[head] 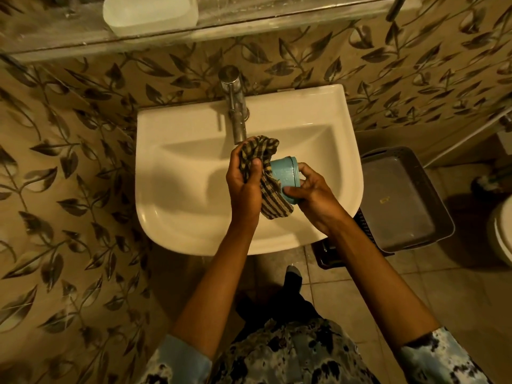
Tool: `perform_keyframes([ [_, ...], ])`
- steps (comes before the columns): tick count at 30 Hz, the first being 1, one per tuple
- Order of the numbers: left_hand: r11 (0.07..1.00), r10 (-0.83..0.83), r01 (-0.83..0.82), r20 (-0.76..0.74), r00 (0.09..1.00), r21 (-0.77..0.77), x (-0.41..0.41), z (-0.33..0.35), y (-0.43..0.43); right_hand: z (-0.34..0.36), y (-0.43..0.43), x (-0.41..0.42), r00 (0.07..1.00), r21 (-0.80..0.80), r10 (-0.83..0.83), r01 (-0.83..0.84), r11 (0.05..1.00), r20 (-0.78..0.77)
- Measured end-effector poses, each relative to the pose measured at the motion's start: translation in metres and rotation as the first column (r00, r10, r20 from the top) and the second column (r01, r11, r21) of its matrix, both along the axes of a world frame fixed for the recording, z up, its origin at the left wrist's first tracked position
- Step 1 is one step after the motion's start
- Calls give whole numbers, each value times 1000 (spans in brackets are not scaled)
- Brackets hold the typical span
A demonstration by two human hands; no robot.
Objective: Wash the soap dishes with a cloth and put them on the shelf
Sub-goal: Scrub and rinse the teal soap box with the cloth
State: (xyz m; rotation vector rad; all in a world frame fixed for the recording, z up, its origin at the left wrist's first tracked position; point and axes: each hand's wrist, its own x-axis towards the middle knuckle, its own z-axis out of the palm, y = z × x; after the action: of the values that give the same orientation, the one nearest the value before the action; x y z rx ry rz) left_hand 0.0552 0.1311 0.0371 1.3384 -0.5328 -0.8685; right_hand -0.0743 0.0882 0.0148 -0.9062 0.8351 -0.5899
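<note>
Over the white sink (177, 151), my right hand (313, 194) grips a blue soap dish (285, 173), tilted on its side. My left hand (243, 180) clutches a checked cloth (261, 153) and presses it against the dish's left side. Part of the cloth hangs down below the dish. A white soap dish (151, 13) rests on the glass shelf (249, 26) above the sink, at the top left.
A metal tap (235, 106) stands at the back of the sink, its spout just above the cloth. A dark plastic basket (401, 200) sits to the right of the sink. A white toilet edge (502, 234) shows at the far right. Leaf-patterned tiles cover the wall.
</note>
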Motion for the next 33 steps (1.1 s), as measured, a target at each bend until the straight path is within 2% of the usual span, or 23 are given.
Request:
perform_keyframes([
  [3, 997, 76, -78, -112, 991, -13, 5, 3, 3, 3, -4, -2, 995, -64, -40, 34, 997, -88],
  [6, 994, 105, -106, -90, 990, -7, 17, 5, 7, 6, -9, -2, 993, -92, -38, 28, 995, -112],
  [9, 998, 66, -67, 89, 994, 6, 25, 11, 14, 9, -10, -2, 986, -145, -32, 8, 989, -166],
  [12, 997, -79, 77, 298, 951, 18, 25, 18, 20, 9, -6, 0, 980, -201, -33, -7, 979, -195],
  [16, 931, -346, 362, 451, 823, 54, 12, 14, 32, 11, 4, 6, 981, -290, -17, -40, 956, -192],
  [18, 906, -384, 416, 563, 731, 78, 5, 10, 36, 12, 9, 10, 979, -324, -43, -24, 946, -197],
  [20, 916, -352, 391, 650, 673, 91, 0, 6, 33, 10, 15, 10, 971, -348, -60, -25, 937, -232],
  [23, 956, -291, 246, 636, 715, 161, 5, 1, 17, 4, 25, 8, 963, -393, -87, -21, 919, -255],
  [27, 930, -321, 151, 538, 780, 335, 28, 0, -19, -3, 35, 9, 951, -382, -189, 85, 920, -244],
  [30, 941, -314, 183, 535, 784, 285, 9, 0, -8, -3, 28, 11, 918, -354, -306, 206, 912, -253],
  [33, 926, -364, 351, 567, 739, 138, -29, 1, 36, -2, 17, 11, 899, -344, -365, 272, 899, -242],
])
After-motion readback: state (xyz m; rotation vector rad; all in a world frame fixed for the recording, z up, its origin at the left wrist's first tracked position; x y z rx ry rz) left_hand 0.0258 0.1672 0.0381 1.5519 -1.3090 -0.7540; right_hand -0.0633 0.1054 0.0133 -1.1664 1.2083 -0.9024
